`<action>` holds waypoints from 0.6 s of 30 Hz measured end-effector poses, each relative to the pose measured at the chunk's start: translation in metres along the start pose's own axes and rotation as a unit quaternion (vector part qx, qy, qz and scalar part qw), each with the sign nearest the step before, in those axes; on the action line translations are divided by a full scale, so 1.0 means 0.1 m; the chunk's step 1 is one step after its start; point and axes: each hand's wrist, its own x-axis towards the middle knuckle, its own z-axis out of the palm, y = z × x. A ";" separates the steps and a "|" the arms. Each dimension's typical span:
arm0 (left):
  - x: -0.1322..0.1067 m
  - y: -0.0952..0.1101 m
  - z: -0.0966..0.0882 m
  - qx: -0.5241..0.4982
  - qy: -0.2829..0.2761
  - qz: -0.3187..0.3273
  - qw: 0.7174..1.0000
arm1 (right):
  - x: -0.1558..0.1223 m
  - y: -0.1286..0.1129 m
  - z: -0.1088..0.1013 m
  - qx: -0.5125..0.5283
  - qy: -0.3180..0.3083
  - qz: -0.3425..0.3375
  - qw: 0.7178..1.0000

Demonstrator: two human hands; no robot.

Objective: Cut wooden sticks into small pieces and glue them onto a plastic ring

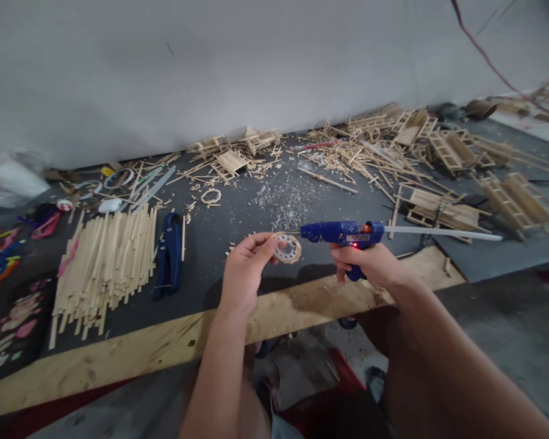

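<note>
My left hand (246,268) pinches a small round wooden wheel (288,249) between thumb and fingers, holding it above the dark mat near the table's front edge. My right hand (370,265) is wrapped round the grip of a blue hot glue gun (341,233) whose red light is lit. A white glue stick (443,233) pokes out of the gun's back to the right. The gun's nozzle points left and touches or nearly touches the wheel's right rim.
A big pile of cut wooden sticks (105,262) lies at left beside blue cutters (169,253). A small wooden ring (210,196) and shavings lie mid-mat. Wooden frames (443,213) and ladder pieces (516,198) crowd the right. The plywood table edge (165,344) runs in front.
</note>
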 end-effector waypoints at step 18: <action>0.00 -0.01 0.01 -0.009 -0.002 0.010 1.000 | 0.01 0.04 -0.04 -0.037 -0.014 0.000 0.999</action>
